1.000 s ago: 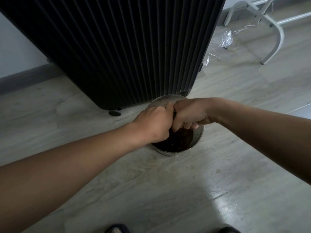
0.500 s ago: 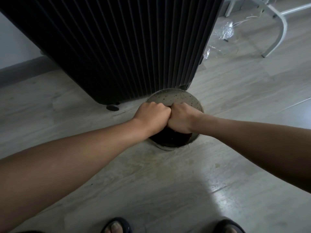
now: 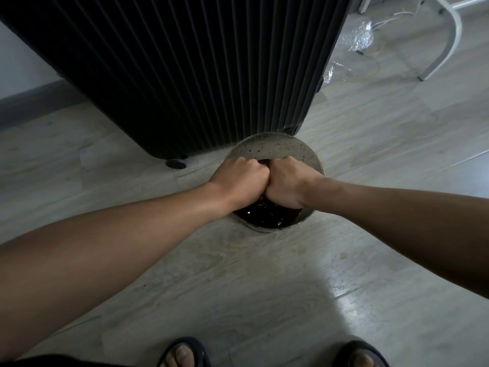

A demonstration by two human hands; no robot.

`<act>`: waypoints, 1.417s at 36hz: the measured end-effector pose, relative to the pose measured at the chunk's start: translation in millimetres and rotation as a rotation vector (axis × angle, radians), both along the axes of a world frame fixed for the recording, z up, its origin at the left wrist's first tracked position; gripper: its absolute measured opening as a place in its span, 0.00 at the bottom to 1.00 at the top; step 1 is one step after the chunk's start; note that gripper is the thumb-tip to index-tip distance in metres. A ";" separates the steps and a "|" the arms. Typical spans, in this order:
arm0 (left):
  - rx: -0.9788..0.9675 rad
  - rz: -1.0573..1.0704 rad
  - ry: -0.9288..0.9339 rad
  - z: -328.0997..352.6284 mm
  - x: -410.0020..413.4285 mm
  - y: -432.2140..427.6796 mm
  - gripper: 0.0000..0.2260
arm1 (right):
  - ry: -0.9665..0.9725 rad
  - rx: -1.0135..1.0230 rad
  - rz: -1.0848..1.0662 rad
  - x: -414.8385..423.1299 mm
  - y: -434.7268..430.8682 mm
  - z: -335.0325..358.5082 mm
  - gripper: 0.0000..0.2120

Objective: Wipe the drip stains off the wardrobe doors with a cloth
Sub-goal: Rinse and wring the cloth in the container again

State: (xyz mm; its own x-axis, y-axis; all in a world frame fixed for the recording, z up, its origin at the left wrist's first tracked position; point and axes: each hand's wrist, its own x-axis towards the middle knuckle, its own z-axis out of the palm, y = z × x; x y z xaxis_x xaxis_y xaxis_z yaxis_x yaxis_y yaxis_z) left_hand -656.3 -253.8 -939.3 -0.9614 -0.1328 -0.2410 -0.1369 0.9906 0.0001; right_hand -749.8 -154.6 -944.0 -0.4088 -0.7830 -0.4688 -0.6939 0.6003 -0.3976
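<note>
Left hand [image 3: 238,181] and right hand [image 3: 288,184], knuckles touching, both clenched around a dark cloth [image 3: 263,162] over a speckled metal bowl [image 3: 277,149], just beside a ribbed black wheeled case [image 3: 198,75].

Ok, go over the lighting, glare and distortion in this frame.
Head view: dim overall; glare whitens the floor lower right; the black ribbed panel sinks into shadow; wide-angle fans its ribs; the left hand and right hand are sharp, the dark cloth they grip barely readable.
</note>
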 end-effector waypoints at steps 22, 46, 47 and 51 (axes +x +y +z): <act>1.616 1.257 0.319 328.5 64.5 22.8 0.04 | -1.049 -0.212 -0.667 8.6 53.2 351.3 0.09; 1.463 1.322 1.386 836.9 256.1 135.7 0.12 | -0.874 -0.119 0.612 138.7 17.3 860.5 0.11; 1.395 1.371 1.413 845.7 272.6 156.1 0.12 | -0.851 -0.099 0.675 155.2 21.1 868.4 0.12; 1.163 1.508 1.510 867.1 325.6 226.3 0.12 | -0.659 -0.073 1.017 219.9 42.4 886.0 0.14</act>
State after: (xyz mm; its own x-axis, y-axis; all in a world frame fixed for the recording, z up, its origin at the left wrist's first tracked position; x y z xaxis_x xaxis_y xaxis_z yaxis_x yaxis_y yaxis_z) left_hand -330.7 -27.5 -72.2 0.1023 -0.9692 -0.2241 0.1652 -0.2056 0.9646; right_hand -529.9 -112.2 -58.0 0.7079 -0.6410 -0.2966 -0.4874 -0.1393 -0.8620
